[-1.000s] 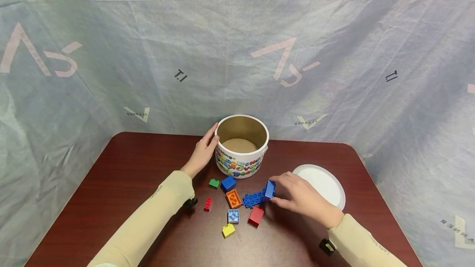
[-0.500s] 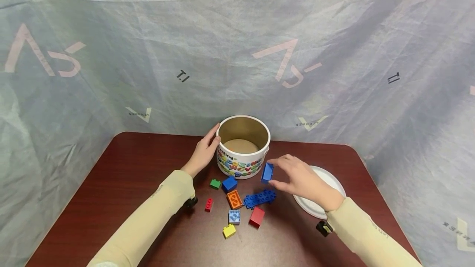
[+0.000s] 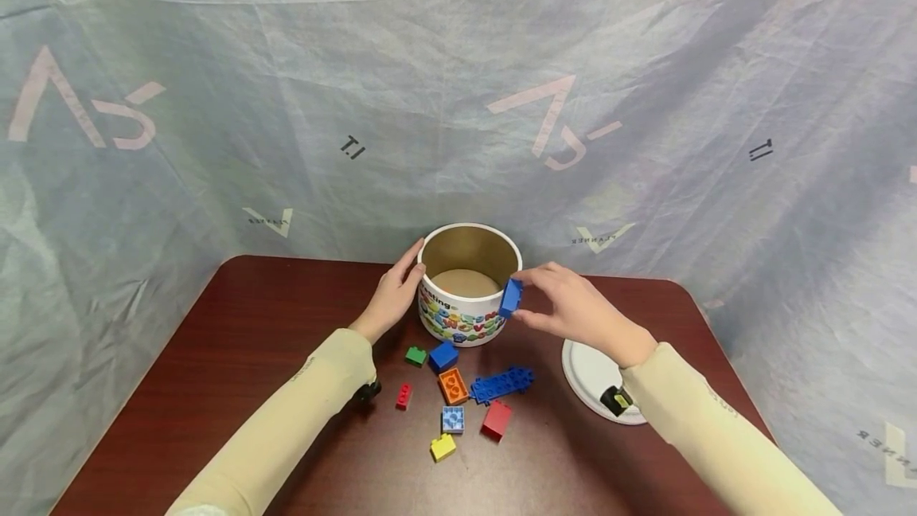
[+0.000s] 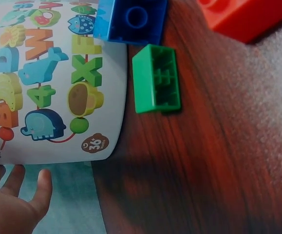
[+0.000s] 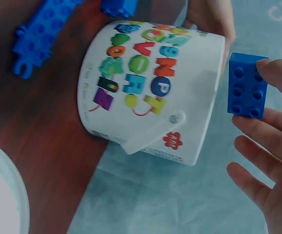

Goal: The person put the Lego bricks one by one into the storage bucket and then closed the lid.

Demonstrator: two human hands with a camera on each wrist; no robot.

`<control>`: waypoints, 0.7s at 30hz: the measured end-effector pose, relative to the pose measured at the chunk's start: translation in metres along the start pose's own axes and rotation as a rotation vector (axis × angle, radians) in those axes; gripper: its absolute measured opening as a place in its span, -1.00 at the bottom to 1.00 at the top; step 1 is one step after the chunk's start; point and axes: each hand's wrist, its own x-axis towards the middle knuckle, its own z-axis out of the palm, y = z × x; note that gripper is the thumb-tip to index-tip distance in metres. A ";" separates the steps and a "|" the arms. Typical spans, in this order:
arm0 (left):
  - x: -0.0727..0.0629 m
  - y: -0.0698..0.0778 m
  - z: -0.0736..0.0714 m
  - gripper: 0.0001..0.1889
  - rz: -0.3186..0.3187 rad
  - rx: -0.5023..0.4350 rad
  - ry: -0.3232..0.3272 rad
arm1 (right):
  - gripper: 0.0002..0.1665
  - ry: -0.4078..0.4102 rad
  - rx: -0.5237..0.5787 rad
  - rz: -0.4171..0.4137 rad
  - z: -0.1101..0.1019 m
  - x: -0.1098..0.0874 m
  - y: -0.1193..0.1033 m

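Note:
A white bucket [image 3: 458, 318] with printed letters and animals stands upright near the back of the table, its mouth facing up. My left hand [image 3: 387, 299] rests against its left side, straight fingertips at the rim. Between the thumb and fingers of my right hand [image 3: 583, 313] a blue brick [image 3: 511, 298] is pinched, raised level with the bucket's right rim and overlapping its wall in the head view. Studs on the held blue brick [image 5: 248, 90] show in the right wrist view, where it appears beyond the rim, outside the mouth.
Before the bucket lie a green brick [image 3: 415, 355], a blue brick [image 3: 442, 356], an orange brick [image 3: 453, 386], a long blue piece [image 3: 503, 384], a red brick [image 3: 497, 420], a small red brick [image 3: 404, 396], a light-blue brick [image 3: 453, 420] and a yellow brick [image 3: 442, 447]. A white lid [image 3: 591, 373] lies right.
My right hand has lifted the blue brick off the long blue piece's right end and carried it up and back to the bucket's rim. My left hand stays at the bucket.

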 end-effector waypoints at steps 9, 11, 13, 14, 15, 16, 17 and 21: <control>0.002 -0.003 0.000 -0.42 0.032 -0.016 0.006 | -0.36 -0.006 -0.013 0.012 -0.004 0.023 0.004; 0.002 -0.003 0.000 -0.43 0.033 -0.022 0.006 | -0.35 -0.004 -0.021 0.010 -0.004 0.028 0.006; 0.002 -0.004 0.001 -0.44 0.033 -0.019 0.006 | -0.35 0.001 -0.026 0.001 -0.002 0.032 0.008; 0.002 -0.004 0.001 -0.44 0.030 -0.019 0.004 | -0.35 0.005 -0.031 -0.004 -0.001 0.034 0.009; 0.002 -0.004 0.001 -0.44 0.027 -0.016 0.003 | -0.35 0.010 -0.033 -0.011 -0.001 0.036 0.010; 0.002 -0.004 0.002 -0.45 0.027 -0.010 0.005 | -0.36 0.017 -0.040 -0.019 0.000 0.038 0.012; 0.002 -0.004 0.002 -0.45 0.028 -0.005 0.006 | -0.37 0.024 -0.045 -0.027 0.001 0.040 0.014; 0.002 -0.004 0.003 -0.45 0.031 0.014 0.020 | -0.38 0.040 -0.053 -0.036 0.004 0.048 0.018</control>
